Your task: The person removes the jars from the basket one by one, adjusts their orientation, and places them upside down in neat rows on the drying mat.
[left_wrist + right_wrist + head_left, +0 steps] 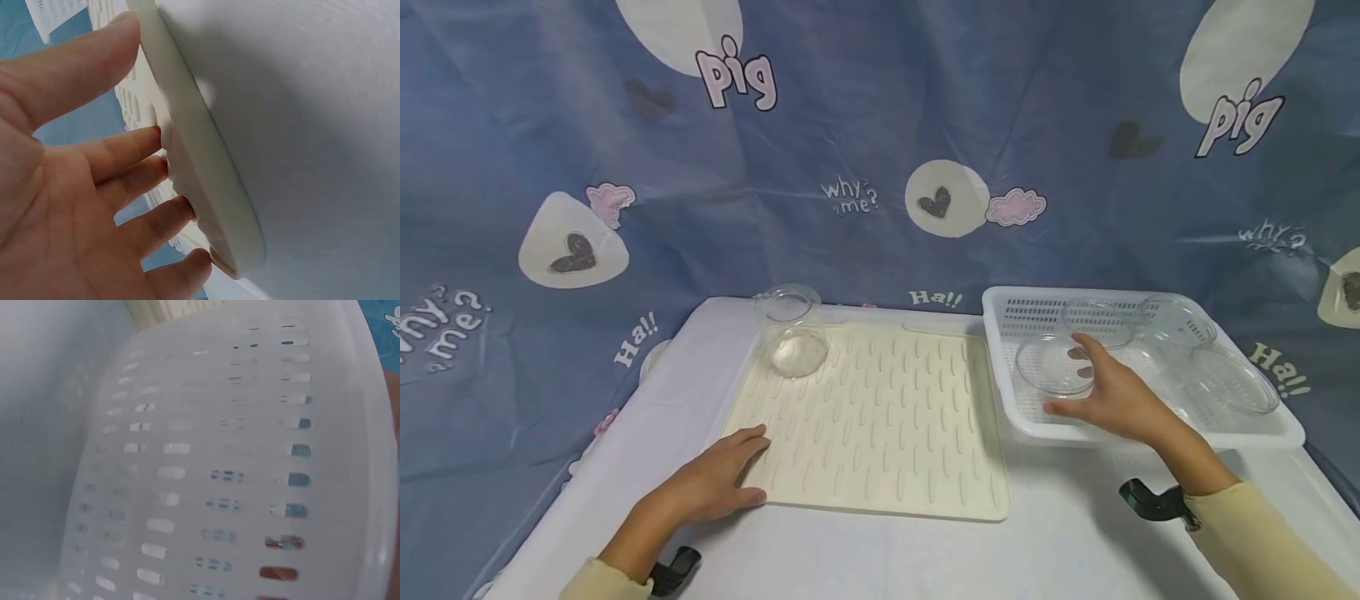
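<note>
My left hand (pixel 711 479) rests at the near-left edge of a cream ridged mat (pixel 880 433); in the left wrist view its fingertips touch the mat's edge, fingers slightly bent. Inside a white perforated basket (pixel 1037 431), my right hand (pixel 1112 392) is spread beside a clear round bowl (pixel 1048 364). Its thumb lies near the bowl's front and its fingers at the right side; firm contact cannot be made out. In the right wrist view the basket wall (pixel 337 456) hides most of that hand.
More clear bowls (pixel 1232 379) lie in the basket's right and rear parts. Clear round glassware (pixel 800 354) stands at the mat's far-left corner; its transparency hides whether it is one piece or two. A white cloth (pixel 880 562) covers the table, with a blue printed curtain (pixel 850 125) behind.
</note>
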The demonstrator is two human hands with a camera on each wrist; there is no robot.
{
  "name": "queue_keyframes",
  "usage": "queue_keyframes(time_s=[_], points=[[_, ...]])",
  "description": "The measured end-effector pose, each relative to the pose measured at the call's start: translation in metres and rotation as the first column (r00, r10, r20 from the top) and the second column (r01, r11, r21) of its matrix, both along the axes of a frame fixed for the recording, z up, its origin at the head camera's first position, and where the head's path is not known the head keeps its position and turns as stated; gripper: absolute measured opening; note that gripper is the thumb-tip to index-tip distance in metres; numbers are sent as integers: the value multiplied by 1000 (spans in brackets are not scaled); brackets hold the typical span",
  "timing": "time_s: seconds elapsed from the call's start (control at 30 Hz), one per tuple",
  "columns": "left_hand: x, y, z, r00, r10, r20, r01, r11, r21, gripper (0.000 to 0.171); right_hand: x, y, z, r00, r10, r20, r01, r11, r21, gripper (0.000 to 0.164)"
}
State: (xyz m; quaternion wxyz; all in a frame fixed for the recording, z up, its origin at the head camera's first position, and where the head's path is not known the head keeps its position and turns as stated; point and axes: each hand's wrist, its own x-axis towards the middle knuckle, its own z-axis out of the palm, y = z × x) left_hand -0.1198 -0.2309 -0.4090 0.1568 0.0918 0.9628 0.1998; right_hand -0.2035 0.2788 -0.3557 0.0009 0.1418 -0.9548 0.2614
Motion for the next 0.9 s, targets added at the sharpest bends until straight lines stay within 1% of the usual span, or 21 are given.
queue_keyframes(time_s=[0.13, 0.3, 0.57, 0.7, 0.8, 0.9], points=[[0, 1, -2, 1000, 0, -6, 0, 1000, 8, 76, 5, 8, 8, 999, 17, -31, -17, 1000, -1, 112], [0, 2, -3, 1000, 4, -6, -4, 1000, -3, 76, 12, 22, 16, 997, 31, -70, -31, 999, -6, 109], [0, 1, -2, 1000, 10, 3, -10, 1000, 13, 77, 14, 30, 19, 997, 14, -82, -14, 1000, 1, 112], [-1, 0, -2, 1000, -3, 6, 3, 1000, 10, 76, 17, 33, 18, 994, 4, -109, -6, 1000, -22, 108], [-2, -1, -2, 1000, -13, -3, 13, 1000, 5, 76, 19, 36, 20, 990, 3, -139, -8, 999, -39, 106], [-1, -1, -1, 1000, -11, -7, 11, 1000, 5, 76, 19, 40, 25, 988, 3, -154, -8, 999, -32, 108]])
